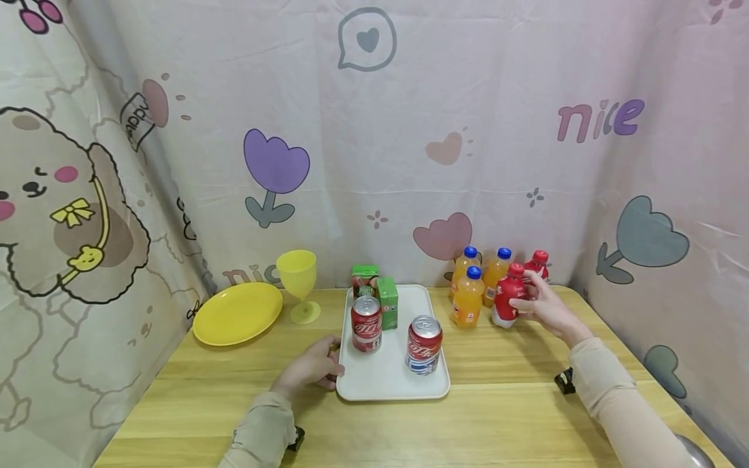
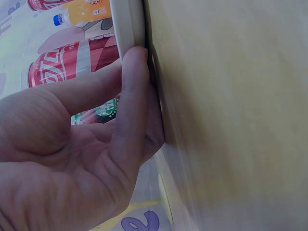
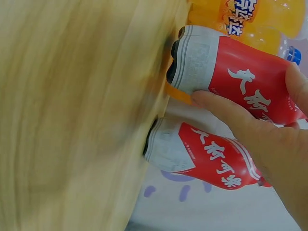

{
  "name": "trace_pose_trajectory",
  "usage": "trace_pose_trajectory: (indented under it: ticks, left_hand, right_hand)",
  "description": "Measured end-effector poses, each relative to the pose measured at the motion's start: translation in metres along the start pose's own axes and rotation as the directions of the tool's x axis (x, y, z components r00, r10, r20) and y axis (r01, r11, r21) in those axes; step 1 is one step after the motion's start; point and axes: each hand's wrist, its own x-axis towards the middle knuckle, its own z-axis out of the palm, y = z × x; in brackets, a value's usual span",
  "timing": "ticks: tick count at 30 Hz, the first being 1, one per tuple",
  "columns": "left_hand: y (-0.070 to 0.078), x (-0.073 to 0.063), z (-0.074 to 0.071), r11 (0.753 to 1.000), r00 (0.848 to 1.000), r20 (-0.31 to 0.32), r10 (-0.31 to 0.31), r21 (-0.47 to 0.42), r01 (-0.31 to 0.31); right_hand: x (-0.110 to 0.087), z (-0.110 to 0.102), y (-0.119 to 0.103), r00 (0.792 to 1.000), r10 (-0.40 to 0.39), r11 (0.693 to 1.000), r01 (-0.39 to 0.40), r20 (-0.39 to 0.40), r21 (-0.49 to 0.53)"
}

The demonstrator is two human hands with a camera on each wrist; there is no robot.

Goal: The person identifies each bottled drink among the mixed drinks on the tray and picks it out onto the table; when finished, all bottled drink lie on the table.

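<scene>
My left hand (image 1: 310, 367) grips the left rim of a white tray (image 1: 389, 387), fingers bent at its edge. On the tray stand two red cola cans, one at left (image 1: 366, 328) and one at right (image 1: 424, 348), with two green drink cartons (image 1: 387, 304) behind. To the right, my right hand (image 1: 552, 311) holds a red-labelled cola bottle (image 3: 255, 79), with the thumb and fingers on its sides. A second cola bottle (image 3: 207, 154) stands beside it, partly hidden by that hand in the head view. Several orange soda bottles (image 1: 469, 299) stand just left of the held one.
A yellow plate (image 1: 238, 314) and a yellow goblet (image 1: 297, 276) stand at the back left of the wooden table (image 1: 486, 422). A patterned curtain (image 1: 374, 130) hangs right behind the table. Part of a shiny grey object (image 1: 695, 450) shows at the lower right.
</scene>
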Motion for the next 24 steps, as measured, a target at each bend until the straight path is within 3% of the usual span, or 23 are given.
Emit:
trace_pose_trajectory:
  ticks: [14, 19, 24]
  left_hand:
    - [0.0021, -0.0047, -0.0019, 1.0, 1.0, -0.007, -0.011, -0.003, 0.011]
    - [0.0046, -0.0018, -0.0005, 1.0, 1.0, -0.011, -0.013, 0.002, 0.013]
    - [0.0051, 0.0034, 0.003, 0.999, 1.0, 0.002, 0.004, 0.044, -0.004]
  right_hand:
    - [0.0018, 0.006, 0.0023, 0.999, 0.048, 0.999, -0.048, -0.009, 0.005]
    - [0.0033, 0.0027, 0.0012, 0.999, 0.027, 0.995, -0.029, -0.029, -0.097]
    - [0.0001, -0.0017, 0.0049, 0.997, -0.065, 0.962, 0.049, -0.051, -0.268]
